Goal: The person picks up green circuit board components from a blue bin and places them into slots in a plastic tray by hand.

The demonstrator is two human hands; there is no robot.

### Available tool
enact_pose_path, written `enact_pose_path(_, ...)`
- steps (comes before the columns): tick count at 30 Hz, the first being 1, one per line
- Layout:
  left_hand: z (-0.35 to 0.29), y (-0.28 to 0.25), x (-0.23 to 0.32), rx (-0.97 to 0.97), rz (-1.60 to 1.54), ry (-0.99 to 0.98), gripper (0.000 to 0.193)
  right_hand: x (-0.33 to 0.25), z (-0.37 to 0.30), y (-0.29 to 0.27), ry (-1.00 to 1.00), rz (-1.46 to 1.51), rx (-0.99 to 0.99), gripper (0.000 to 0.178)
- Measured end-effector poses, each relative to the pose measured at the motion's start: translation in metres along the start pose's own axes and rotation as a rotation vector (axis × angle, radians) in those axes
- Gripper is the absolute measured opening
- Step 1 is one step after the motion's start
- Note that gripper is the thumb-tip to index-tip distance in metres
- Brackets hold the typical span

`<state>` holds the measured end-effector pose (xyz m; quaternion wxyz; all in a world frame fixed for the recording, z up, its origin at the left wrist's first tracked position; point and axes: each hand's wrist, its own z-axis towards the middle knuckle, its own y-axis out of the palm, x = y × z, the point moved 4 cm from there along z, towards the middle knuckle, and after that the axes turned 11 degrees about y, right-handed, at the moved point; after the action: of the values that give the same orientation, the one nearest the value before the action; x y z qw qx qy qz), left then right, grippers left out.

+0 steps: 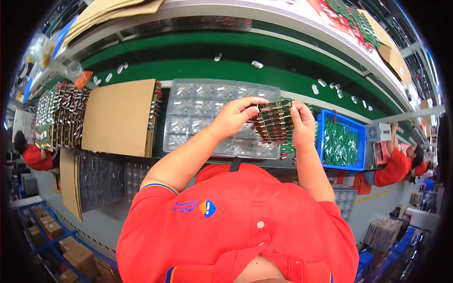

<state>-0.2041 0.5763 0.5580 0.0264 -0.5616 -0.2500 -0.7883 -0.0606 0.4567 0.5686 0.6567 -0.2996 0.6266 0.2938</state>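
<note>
A panel of small green circuit boards [273, 121] with rows of metal parts is held up in front of me, tilted. My left hand [237, 114] pinches its upper left edge between thumb and fingers. On the right side, my right hand [303, 123] grips it, thumb on the near face; the other fingers are partly behind it. Under and behind my left hand lies a clear plastic tray [177, 108] with compartments that hold small metallic pieces. Whether the panel is one sheet or several together, I cannot tell.
A blue bin [321, 141] of thin green strips stands to the right. Cardboard [118, 118] and upright stacked boards [66, 113] are at the left. Small metallic pieces [257, 64] lie on the green belt [188, 56]. Co-workers sit at both sides, one in a red sleeve [396, 167].
</note>
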Motion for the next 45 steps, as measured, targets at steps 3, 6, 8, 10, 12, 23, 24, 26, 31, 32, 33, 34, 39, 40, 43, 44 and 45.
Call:
enact_pose_path(3,-0.021,-0.037,0.022,0.043,0.027,0.024,0.032,0.017,0.007,0.040,0.172,0.098,-0.092,0.007)
enact_pose_path(6,-0.045,-0.073,0.023,0.051,0.051,-0.007,0.031,0.019,0.010,0.082,0.255,0.138,-0.202,0.007)
enact_pose_path(8,-0.058,-0.094,0.021,0.044,0.109,0.026,0.031,0.028,0.009,0.102,0.344,0.134,-0.195,0.007)
enact_pose_path(10,-0.067,-0.109,0.015,0.067,0.042,-0.028,0.031,0.041,0.010,0.115,0.351,0.083,-0.201,0.007)
enact_pose_path(12,-0.073,-0.117,0.014,-0.004,0.008,-0.086,0.031,0.051,0.010,0.125,0.382,0.078,-0.198,0.007)
enact_pose_path(23,-0.043,-0.287,-0.070,-0.192,1.789,0.234,0.037,0.025,-0.001,0.154,0.332,-0.083,-0.085,0.009)
enact_pose_path(24,-0.037,-0.277,-0.069,-0.208,1.773,0.251,0.037,0.026,0.000,0.153,0.334,-0.089,-0.060,0.009)
enact_pose_path(26,-0.032,-0.237,-0.039,-0.097,1.211,0.255,0.037,0.030,0.000,0.151,0.318,-0.201,-0.057,0.010)
enact_pose_path(31,-0.038,-0.137,0.025,-0.122,0.009,0.022,0.032,0.028,0.007,0.163,0.355,-0.148,-0.035,0.016)
enact_pose_path(32,-0.039,-0.135,0.024,-0.100,0.015,-0.007,0.031,0.027,0.008,0.164,0.353,-0.147,-0.036,0.016)
enact_pose_path(33,-0.041,-0.133,0.024,-0.076,0.020,-0.037,0.031,0.027,0.008,0.165,0.377,-0.103,-0.064,0.017)
enact_pose_path(34,-0.043,-0.132,0.026,-0.074,0.021,-0.037,0.031,0.028,0.009,0.166,0.401,-0.059,-0.093,0.017)
enact_pose_path(39,-0.056,-0.132,0.027,-0.102,0.141,-0.006,0.034,0.035,0.004,0.167,0.560,0.090,-0.261,0.015)
enact_pose_path(40,-0.060,-0.133,0.022,-0.107,0.101,-0.043,0.034,0.036,0.003,0.167,0.595,0.142,-0.292,0.015)
enact_pose_path(43,-0.069,-0.148,0.006,0.013,-0.078,-0.130,0.036,0.038,-0.002,0.157,0.630,0.136,-0.258,0.014)
enact_pose_path(44,-0.073,-0.161,-0.004,0.099,-0.178,-0.258,0.038,0.036,-0.003,0.152,0.625,0.157,-0.228,0.013)
enact_pose_path(45,-0.076,-0.182,-0.013,0.178,-0.072,-0.283,0.039,0.035,-0.003,0.147,0.662,0.205,-0.194,0.010)
